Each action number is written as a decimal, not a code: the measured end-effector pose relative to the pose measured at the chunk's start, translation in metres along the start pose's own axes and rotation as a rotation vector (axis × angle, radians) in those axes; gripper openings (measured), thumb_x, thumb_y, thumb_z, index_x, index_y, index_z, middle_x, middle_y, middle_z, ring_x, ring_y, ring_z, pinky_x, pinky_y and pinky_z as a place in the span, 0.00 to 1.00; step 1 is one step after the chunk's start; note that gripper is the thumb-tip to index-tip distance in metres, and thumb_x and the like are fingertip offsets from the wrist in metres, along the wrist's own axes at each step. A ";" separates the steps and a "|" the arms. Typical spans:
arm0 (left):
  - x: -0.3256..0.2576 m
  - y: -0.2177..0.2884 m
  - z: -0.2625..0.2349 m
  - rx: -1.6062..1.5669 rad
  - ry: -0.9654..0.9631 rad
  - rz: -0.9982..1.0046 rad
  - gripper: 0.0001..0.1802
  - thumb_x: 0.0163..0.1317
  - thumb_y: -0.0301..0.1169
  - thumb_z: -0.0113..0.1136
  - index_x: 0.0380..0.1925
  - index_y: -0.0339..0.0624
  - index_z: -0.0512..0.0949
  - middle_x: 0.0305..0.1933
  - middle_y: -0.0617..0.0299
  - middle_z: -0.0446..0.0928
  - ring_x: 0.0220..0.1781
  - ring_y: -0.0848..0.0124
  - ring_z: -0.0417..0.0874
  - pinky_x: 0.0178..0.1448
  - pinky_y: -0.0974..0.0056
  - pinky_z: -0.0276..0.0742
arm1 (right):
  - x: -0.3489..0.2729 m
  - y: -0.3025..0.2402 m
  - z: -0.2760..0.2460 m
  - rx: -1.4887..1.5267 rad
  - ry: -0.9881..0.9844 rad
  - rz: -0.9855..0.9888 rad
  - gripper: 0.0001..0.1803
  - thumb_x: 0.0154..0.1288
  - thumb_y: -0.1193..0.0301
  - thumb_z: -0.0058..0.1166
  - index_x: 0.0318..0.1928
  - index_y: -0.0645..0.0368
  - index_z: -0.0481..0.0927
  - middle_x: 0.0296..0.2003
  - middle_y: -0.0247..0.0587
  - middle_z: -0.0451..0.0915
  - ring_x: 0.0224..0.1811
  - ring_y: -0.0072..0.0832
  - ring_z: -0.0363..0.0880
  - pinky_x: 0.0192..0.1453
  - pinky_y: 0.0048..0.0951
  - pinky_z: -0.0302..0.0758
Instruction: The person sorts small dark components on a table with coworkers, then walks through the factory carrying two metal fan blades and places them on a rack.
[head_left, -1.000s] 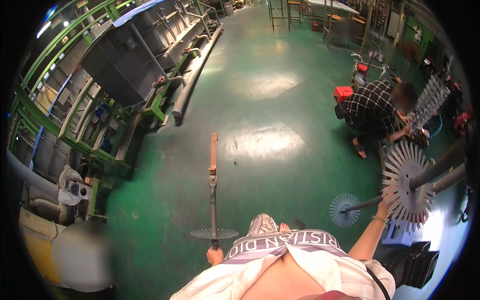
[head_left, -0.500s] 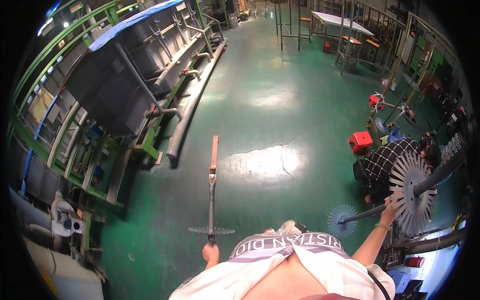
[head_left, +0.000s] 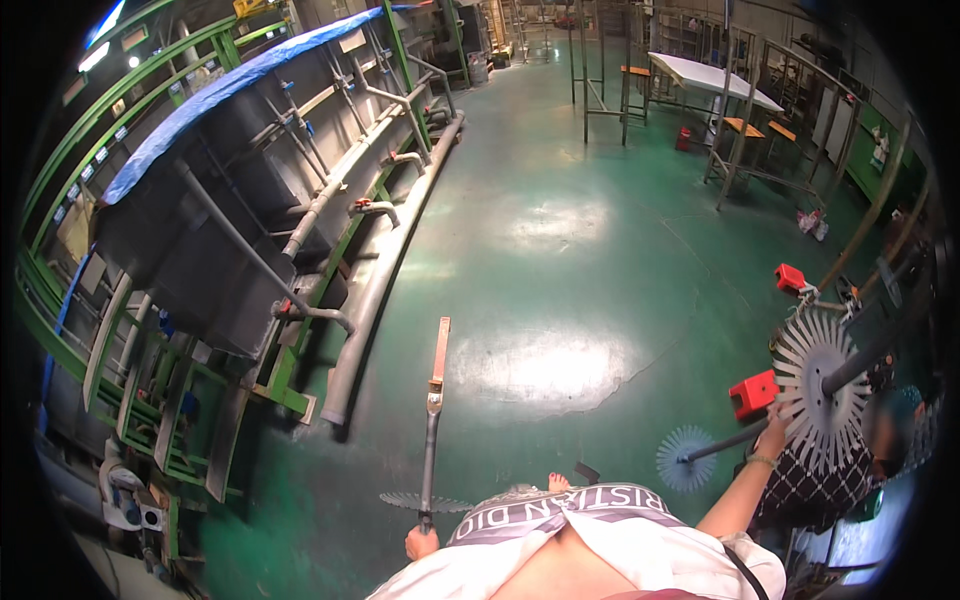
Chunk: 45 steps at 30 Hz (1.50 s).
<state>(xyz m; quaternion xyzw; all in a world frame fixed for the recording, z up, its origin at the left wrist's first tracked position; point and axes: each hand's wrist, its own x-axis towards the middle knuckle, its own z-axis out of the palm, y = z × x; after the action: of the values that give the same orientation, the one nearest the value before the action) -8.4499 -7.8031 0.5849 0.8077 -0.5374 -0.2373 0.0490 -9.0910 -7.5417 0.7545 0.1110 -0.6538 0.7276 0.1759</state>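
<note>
Low in the middle of the head view, my left hand [head_left: 422, 543] is closed round the lower end of a grey rod [head_left: 429, 460]. Just above the fist a thin toothed disc [head_left: 400, 500] sits on it, seen nearly edge-on. A flat copper-coloured strip [head_left: 441, 350] is fixed to its far end. On the right, my right hand [head_left: 770, 438] grips a second grey rod [head_left: 735, 440], partly behind a large toothed metal disc [head_left: 808, 405]. A smaller toothed disc [head_left: 686, 459] is at that rod's left end. Both rods are held above the floor.
At the right, below the large disc, is a person in a checked dark top [head_left: 815, 487]. Red stools [head_left: 752, 395] stand nearby. A dark tank [head_left: 190, 270] and long grey pipe [head_left: 385, 260] line the left. A white-topped table [head_left: 710, 78] stands far right.
The surroundings have shifted: the tank, pipe and red stool are lower and closer, and the crouching person is lower at the right. Both hands still hold their rods.
</note>
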 end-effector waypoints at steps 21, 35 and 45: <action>0.546 0.771 -0.033 0.069 0.084 0.465 0.19 0.47 0.46 0.61 0.31 0.43 0.80 0.32 0.50 0.79 0.39 0.51 0.79 0.42 0.52 0.71 | 0.249 0.107 0.628 0.147 0.215 0.005 0.04 0.61 0.72 0.48 0.30 0.56 0.68 0.16 0.28 0.64 0.10 0.16 0.59 0.14 0.17 0.56; 0.686 1.072 0.095 0.130 -0.050 0.463 0.21 0.48 0.48 0.60 0.32 0.41 0.80 0.32 0.49 0.79 0.38 0.50 0.79 0.42 0.52 0.71 | 0.475 0.202 1.018 0.301 0.183 0.087 0.13 0.59 0.68 0.54 0.19 0.56 0.70 0.10 0.26 0.63 0.09 0.15 0.57 0.12 0.19 0.51; 0.833 1.342 0.150 0.105 -0.061 0.432 0.22 0.49 0.49 0.60 0.33 0.40 0.79 0.33 0.49 0.79 0.38 0.50 0.78 0.42 0.52 0.71 | 0.639 0.237 1.277 0.298 0.178 0.071 0.18 0.59 0.68 0.55 0.15 0.55 0.65 0.09 0.28 0.62 0.08 0.17 0.58 0.16 0.22 0.61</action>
<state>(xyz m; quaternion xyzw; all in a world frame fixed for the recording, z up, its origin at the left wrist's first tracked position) -9.3908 -9.0793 0.6258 0.6678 -0.7108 -0.2172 0.0400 -9.8575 -8.7556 0.9426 0.0480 -0.5238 0.8292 0.1890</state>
